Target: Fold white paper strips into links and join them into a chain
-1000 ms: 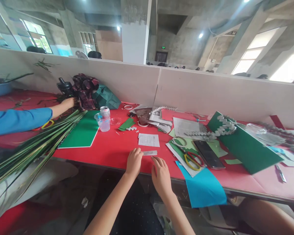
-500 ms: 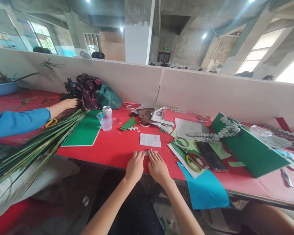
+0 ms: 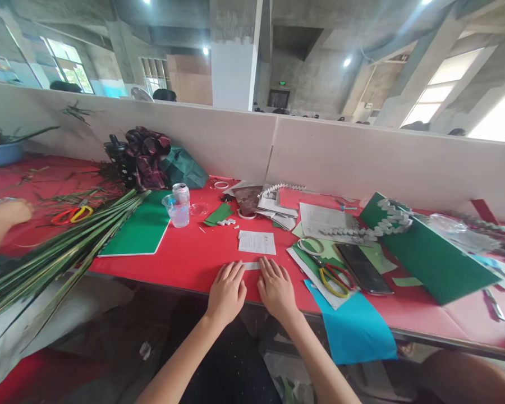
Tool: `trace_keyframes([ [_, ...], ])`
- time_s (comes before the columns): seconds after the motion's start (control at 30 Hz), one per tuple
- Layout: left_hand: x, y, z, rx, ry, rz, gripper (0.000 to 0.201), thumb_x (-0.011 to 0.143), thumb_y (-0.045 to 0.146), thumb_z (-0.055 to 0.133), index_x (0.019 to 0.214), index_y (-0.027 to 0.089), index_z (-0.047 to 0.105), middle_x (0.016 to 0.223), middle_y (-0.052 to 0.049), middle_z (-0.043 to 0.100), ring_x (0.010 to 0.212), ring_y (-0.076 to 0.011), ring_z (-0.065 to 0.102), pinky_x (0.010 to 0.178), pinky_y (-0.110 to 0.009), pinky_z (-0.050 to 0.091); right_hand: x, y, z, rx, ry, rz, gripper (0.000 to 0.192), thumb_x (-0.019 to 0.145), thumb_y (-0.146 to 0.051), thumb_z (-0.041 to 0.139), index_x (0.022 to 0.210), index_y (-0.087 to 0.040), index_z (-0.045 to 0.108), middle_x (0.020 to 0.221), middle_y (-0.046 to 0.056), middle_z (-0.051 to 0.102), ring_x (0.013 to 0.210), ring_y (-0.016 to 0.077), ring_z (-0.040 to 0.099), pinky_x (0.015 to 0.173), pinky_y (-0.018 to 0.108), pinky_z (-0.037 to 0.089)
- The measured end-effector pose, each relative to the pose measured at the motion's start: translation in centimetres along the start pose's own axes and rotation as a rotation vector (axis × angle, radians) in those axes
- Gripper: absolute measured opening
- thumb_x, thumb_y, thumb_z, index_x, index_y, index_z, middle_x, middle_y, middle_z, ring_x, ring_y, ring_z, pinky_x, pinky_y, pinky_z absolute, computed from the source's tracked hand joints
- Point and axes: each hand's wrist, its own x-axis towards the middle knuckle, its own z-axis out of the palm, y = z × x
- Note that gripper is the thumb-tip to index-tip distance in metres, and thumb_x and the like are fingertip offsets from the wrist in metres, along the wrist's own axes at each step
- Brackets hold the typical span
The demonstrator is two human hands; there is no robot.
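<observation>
Head view: both hands lie palm-down, side by side, at the near edge of the red-covered desk (image 3: 193, 252). Left hand (image 3: 227, 292) flat, fingers (image 3: 232, 271) spread a little and loose, holding nothing; tips sit on the near-left end of the small narrow white paper strip (image 3: 251, 265). Right hand (image 3: 276, 290) flat too, fingers (image 3: 270, 268) slightly spread, tips touching the strip's right end. Strip lies flat on the desk between the two sets of fingertips, just in front of the white printed paper slip (image 3: 257, 242). Right of the hands: yellow-and-red handled scissors (image 3: 331, 278) on green and white paper, black flat phone (image 3: 363, 268) beside them, blue paper sheet (image 3: 356, 328) hanging over the desk edge. Farther right, a tilted green card board with a folded white paper chain (image 3: 425, 247). Left: clear plastic cup (image 3: 177, 210), silver drink can (image 3: 180, 192) just behind it, flat green card sheet (image 3: 141, 227), bundle of long green leaves (image 3: 54, 258). Far left, another person's hand (image 3: 8, 213) rests on the desk.
</observation>
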Motion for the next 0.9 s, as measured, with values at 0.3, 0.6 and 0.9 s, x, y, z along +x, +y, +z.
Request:
trace_keyframes([
  [0.3, -0.3, 0.3, 0.7, 0.066, 0.09, -0.027, 0.042, 0.088, 0.018, 0.039, 0.127, 0.017, 0.054, 0.132, -0.006, 0.055, 0.126, -0.0258, 0.044, 0.108, -0.045, 0.035, 0.2, -1.3, 0.2, -0.005, 0.021, -0.107, 0.051, 0.09, -0.024, 0.034, 0.141, -0.019, 0.038, 0.147, 0.0, 0.036, 0.143, 0.0247, 0.01, 0.116, 0.047, 0.009],
  [0.6, -0.4, 0.3, 0.7, 0.059, 0.127, -0.049, 0.043, 0.088, 0.018, 0.038, 0.128, 0.017, 0.053, 0.135, -0.006, 0.052, 0.126, -0.0263, 0.043, 0.107, -0.045, 0.036, 0.0, 0.5, 0.3, -0.018, -0.016, 0.046, 0.052, 0.093, -0.03, 0.031, 0.143, -0.017, 0.034, 0.148, 0.001, 0.034, 0.143, 0.0249, 0.01, 0.115, 0.048, 0.009],
  [0.9, -0.3, 0.7, 0.5, 0.056, 0.122, -0.068, 0.044, 0.087, 0.017, 0.04, 0.128, 0.016, 0.053, 0.135, -0.006, 0.052, 0.127, -0.0278, 0.043, 0.107, -0.047, 0.035, 0.8, 0.8, -0.3, -0.013, -0.001, 0.136, 0.05, 0.089, -0.022, 0.035, 0.137, -0.012, 0.045, 0.144, 0.005, 0.041, 0.142, 0.025, 0.015, 0.116, 0.044, 0.015],
])
